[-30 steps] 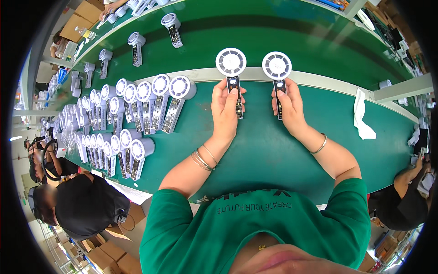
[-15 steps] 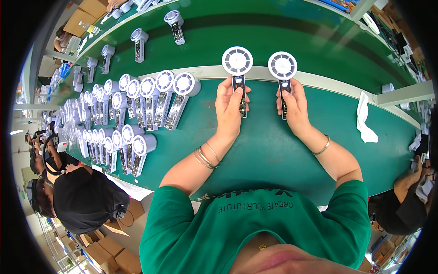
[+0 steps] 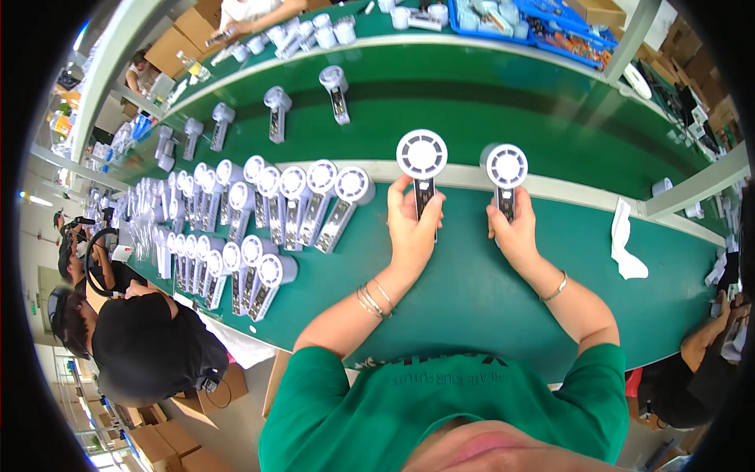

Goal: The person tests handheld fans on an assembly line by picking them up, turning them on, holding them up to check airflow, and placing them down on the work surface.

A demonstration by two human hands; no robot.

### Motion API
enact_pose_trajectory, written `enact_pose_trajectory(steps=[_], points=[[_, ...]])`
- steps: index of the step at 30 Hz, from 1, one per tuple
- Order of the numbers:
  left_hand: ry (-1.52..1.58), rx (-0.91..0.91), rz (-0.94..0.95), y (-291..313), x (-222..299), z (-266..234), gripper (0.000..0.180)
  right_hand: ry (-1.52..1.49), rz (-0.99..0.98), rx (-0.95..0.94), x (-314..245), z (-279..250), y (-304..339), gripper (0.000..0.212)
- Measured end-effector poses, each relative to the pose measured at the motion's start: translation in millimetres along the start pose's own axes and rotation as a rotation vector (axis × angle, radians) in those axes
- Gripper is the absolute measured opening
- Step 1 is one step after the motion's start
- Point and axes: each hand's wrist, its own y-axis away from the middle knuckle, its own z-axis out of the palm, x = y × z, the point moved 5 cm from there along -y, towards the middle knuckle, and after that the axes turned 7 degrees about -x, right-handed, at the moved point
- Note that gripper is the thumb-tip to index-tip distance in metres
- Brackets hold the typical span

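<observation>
My left hand is closed round the handle of a white handheld fan, its round slotted head upright and facing me. To its right, my right hand grips a second handheld fan the same way. That one is slightly turned, so the side of its housing shows. Both handles are uncovered in front, with dark circuit boards visible. The two fans are apart, held above the far part of the green table. My thumbs lie across the lower handles and hide part of the boards.
Rows of similar fans lie on the table to my left. Several more stand on the green belt beyond the pale rail. A white cloth lies to the right. Blue trays sit at the back. A person in black works at left.
My view has shifted, so the table and fans sit lower in the picture. The right fan has turned and now shows its side. Both hands keep hold of their fans.
</observation>
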Motion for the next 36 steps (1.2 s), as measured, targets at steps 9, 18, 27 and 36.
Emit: enact_pose_trajectory(steps=[9, 18, 27, 36], points=[[0.441, 0.166, 0.572, 57, 175, -18, 0.035, -0.262, -0.695, 0.096, -192, -39, 66, 0.042], [0.036, 0.030, 0.801, 65, 204, -12, 0.030, 0.003, -1.234, 0.145, -251, -42, 114, 0.047], [-0.303, -0.424, -0.479, 73, 62, -44, 0.043, 0.650, 0.185, -0.390, -142, -46, 90, 0.049], [-0.663, -0.567, -0.705, 81, 61, -69, 0.041, 0.974, 0.422, -0.721, -100, -56, 116, 0.046]])
